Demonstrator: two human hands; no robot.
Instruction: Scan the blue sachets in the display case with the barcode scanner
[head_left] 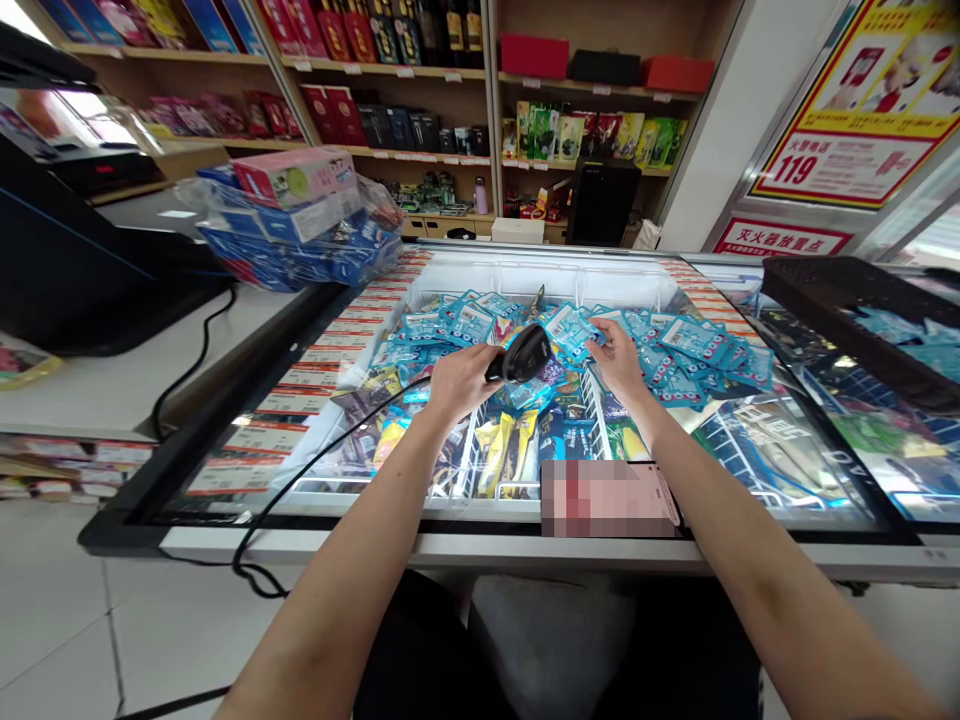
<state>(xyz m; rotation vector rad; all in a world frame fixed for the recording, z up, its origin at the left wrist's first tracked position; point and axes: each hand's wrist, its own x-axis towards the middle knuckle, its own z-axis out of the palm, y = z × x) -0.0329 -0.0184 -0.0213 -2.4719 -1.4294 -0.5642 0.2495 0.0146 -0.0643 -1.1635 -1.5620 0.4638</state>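
My left hand (463,381) is wrapped round the handle of a black barcode scanner (527,353), its cable trailing off to the left. The scanner's head points right, toward a blue packet (570,330) with a printed barcode. That packet is pinched at its right edge by the fingers of my right hand (617,358). Similar blue packets (686,345) lie in a loose pile on the freezer's glass top to the right, and another pile (457,325) lies to the left. Through the glass, colourful wrapped goods (506,450) show in wire baskets.
A phone (611,499) with a partly blurred screen lies at the freezer's front edge. Bagged boxes (300,215) sit on the left counter beside a black machine (67,230). At right is a dark brown tray (862,320) with more blue packets. Stocked shelves (390,72) stand behind.
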